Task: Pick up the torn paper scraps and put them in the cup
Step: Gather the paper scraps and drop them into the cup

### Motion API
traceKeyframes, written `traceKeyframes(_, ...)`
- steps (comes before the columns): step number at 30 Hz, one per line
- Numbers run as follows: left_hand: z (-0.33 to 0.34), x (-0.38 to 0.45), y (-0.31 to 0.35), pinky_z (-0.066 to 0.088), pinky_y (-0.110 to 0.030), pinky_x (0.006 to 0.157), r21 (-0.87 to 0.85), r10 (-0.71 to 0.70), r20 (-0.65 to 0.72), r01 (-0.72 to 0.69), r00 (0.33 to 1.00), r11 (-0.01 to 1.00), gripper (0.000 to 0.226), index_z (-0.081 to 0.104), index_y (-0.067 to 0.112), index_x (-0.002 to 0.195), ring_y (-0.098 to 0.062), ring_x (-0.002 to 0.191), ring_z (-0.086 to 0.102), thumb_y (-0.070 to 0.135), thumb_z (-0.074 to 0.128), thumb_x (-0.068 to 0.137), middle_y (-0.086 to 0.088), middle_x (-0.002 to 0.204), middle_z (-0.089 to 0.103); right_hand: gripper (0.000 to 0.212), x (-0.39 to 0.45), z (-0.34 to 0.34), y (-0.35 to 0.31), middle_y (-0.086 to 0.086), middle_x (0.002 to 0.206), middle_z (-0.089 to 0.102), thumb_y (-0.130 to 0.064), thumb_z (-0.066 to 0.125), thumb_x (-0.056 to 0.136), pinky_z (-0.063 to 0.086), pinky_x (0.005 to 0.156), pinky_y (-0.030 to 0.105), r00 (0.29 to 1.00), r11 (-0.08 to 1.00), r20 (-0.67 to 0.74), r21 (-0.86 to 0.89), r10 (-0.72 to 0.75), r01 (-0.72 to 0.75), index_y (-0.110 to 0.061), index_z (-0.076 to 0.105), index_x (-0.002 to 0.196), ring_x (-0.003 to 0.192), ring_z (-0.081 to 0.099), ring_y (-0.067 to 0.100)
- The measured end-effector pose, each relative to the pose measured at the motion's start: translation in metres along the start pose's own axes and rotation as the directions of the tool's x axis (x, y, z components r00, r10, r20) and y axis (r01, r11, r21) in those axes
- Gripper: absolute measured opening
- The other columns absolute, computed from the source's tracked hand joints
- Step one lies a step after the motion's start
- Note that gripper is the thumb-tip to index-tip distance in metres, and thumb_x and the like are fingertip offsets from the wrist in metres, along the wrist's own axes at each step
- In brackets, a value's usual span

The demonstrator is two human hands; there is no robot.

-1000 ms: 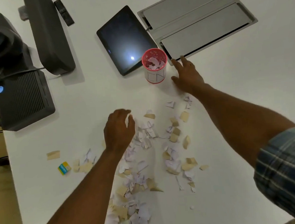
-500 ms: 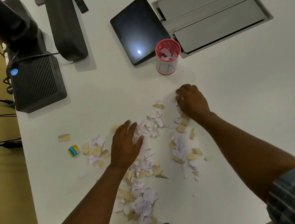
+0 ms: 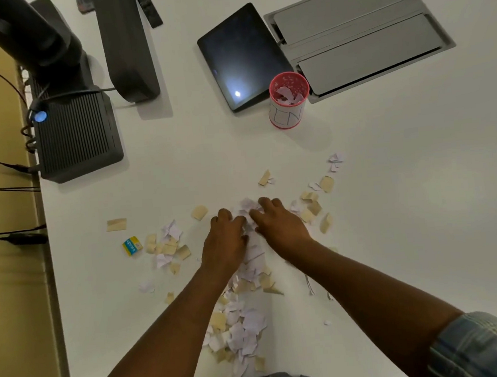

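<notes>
Your left hand (image 3: 226, 242) and right hand (image 3: 280, 224) lie side by side on the desk (image 3: 389, 177), fingers (image 3: 267, 203) curled inward and pressing a heap of scraps (image 3: 247, 207) between them; whether any are actually gripped cannot be told. The cup (image 3: 288, 102) stands upright beyond the fingers, ahead and a little right, nearer your right hand, and already holds white scraps. More scraps trail back toward you between your forearms, with others scattered to either side.
</notes>
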State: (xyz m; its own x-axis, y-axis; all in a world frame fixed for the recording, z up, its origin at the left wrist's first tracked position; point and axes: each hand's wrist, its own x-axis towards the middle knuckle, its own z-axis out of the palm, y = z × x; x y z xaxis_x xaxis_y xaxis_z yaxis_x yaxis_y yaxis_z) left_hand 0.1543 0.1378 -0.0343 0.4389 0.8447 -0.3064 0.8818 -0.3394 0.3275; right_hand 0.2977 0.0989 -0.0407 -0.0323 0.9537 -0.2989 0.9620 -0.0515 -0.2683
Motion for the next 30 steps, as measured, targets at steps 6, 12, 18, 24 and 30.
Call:
traceKeyframes(6, 0.001, -0.009, -0.011, 0.052, -0.039, 0.077, -0.172, 0.037, -0.025, -0.041, 0.999, 0.984, 0.014, 0.068, 0.006, 0.093, -0.023, 0.091, 0.058, 0.009, 0.055, 0.090, -0.009, 0.099, 0.060, 0.021, -0.020, 0.004, 0.005, 0.010, 0.107, 0.054, -0.007, 0.045, 0.094, 0.041, 0.058, 0.031, 0.995, 0.996, -0.050, -0.012, -0.090, 0.089, -0.009, 0.055, 0.112, 0.099, 0.051, 0.026)
traceKeyframes(12, -0.011, -0.004, -0.012, 0.052, -0.030, 0.073, -0.355, -0.013, -0.106, -0.026, 0.994, 0.934, 0.010, 0.073, 0.004, 0.088, -0.023, 0.082, 0.065, 0.010, 0.070, 0.082, -0.012, 0.090, 0.068, 0.027, -0.016, -0.022, 0.029, 0.010, 0.107, 0.069, -0.008, 0.053, 0.093, 0.052, 0.083, 0.035, 0.963, 0.916, -0.205, 0.393, 0.177, -0.084, -0.014, 0.068, 0.114, 0.095, 0.064, 0.026)
traceKeyframes(18, -0.018, 0.008, -0.008, 0.046, -0.013, 0.067, -0.471, -0.115, -0.095, 0.057, 0.989, 0.880, 0.013, 0.073, 0.006, 0.088, -0.014, 0.077, 0.064, 0.015, 0.075, 0.078, -0.006, 0.089, 0.071, 0.020, 0.010, -0.096, 0.051, 0.007, 0.092, 0.075, -0.007, 0.062, 0.087, 0.057, 0.075, 0.024, 0.840, 0.729, -0.387, 0.684, 0.380, -0.015, -0.012, 0.073, 0.103, 0.072, 0.069, 0.014)
traceKeyframes(24, -0.019, 0.010, -0.004, 0.042, -0.003, 0.063, -0.511, -0.143, -0.059, 0.093, 0.988, 0.854, 0.013, 0.073, 0.011, 0.087, -0.006, 0.072, 0.062, 0.019, 0.076, 0.078, 0.000, 0.087, 0.071, 0.022, 0.075, -0.162, 0.082, 0.008, 0.096, 0.074, -0.017, 0.057, 0.091, 0.051, 0.074, 0.016, 0.729, 0.839, -0.559, 0.543, 0.394, -0.036, -0.013, 0.071, 0.106, 0.079, 0.068, 0.016)
traceKeyframes(30, -0.023, 0.008, -0.002, 0.048, -0.011, 0.064, -0.542, -0.145, -0.074, 0.082, 0.987, 0.836, 0.005, 0.074, 0.013, 0.080, -0.007, 0.071, 0.064, 0.017, 0.076, 0.077, 0.003, 0.080, 0.069, 0.024, 0.134, -0.182, 0.105, 0.013, 0.110, 0.069, -0.018, 0.055, 0.092, 0.047, 0.087, 0.024, 0.844, 0.927, -0.433, 0.332, 0.315, -0.175, -0.008, 0.067, 0.110, 0.101, 0.064, 0.026)
